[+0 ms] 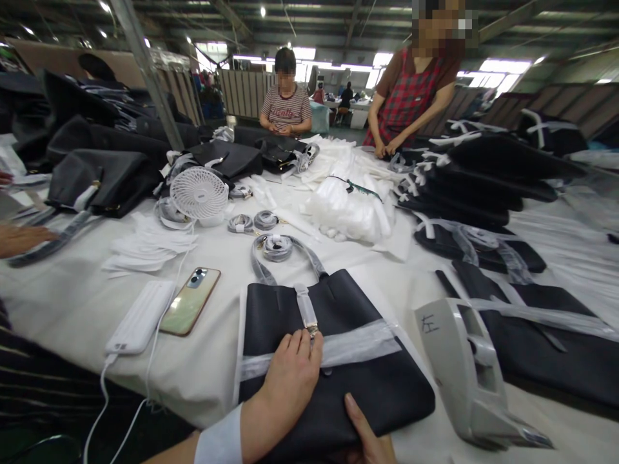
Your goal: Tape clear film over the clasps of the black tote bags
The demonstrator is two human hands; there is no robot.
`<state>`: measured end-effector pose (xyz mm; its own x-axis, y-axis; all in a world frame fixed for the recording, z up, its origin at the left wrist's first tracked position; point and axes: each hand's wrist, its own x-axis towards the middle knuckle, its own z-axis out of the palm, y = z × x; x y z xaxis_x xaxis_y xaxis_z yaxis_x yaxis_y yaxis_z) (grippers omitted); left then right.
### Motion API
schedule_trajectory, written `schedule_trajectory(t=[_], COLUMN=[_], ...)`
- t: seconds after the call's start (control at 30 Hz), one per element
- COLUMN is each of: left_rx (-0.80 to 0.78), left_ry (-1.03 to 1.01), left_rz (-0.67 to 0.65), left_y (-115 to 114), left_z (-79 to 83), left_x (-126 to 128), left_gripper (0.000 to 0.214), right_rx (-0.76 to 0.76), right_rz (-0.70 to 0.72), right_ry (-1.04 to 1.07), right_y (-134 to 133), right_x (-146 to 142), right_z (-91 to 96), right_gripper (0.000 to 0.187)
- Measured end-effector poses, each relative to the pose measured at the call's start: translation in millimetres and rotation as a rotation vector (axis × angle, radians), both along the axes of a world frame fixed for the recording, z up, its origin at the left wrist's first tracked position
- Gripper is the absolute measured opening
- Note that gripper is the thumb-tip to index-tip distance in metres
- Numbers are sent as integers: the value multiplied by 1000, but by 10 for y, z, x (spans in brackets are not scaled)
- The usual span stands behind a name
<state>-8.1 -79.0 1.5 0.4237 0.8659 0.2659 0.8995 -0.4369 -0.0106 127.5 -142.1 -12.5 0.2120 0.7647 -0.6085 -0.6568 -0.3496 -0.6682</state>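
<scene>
A black leather bag point(353, 380) lies flat on the white table point(77, 303) right in front of me, banded with a clear plastic strip point(358, 345) and a wrapped strap point(305, 308). My left hand point(290, 377) rests on the bag's front, fingers together and lying flat, fingertips at the strap's metal end. My right hand point(370, 438) shows only in part at the bottom edge, thumb up against the bag's lower edge; its fingers are hidden under the bag. A wrapped handle point(278, 248) loops out beyond the bag's top.
A phone point(191, 301) and a white power bank point(140, 317) lie to the left, a small white fan point(198, 193) behind them. A grey tape dispenser point(464, 374) stands at my right. Black bags are stacked left and right; white wrapping piles sit mid-table. Two people work at the far side.
</scene>
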Motion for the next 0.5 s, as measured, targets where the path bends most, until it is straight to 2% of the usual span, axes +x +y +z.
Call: schedule_trajectory(t=[0.27,0.5], left_rx=[38,96], left_ry=[-56,24], left_rz=[-8,12], left_y=[-25,-44], left_z=[-168,-262], left_x=[20,22], left_gripper=[52,48], right_rx=[-42,10], right_rz=[13,-9], right_ry=[15,1], right_y=[23,39], right_x=[44,33], right_z=[-127,-180], right_gripper=[110,105])
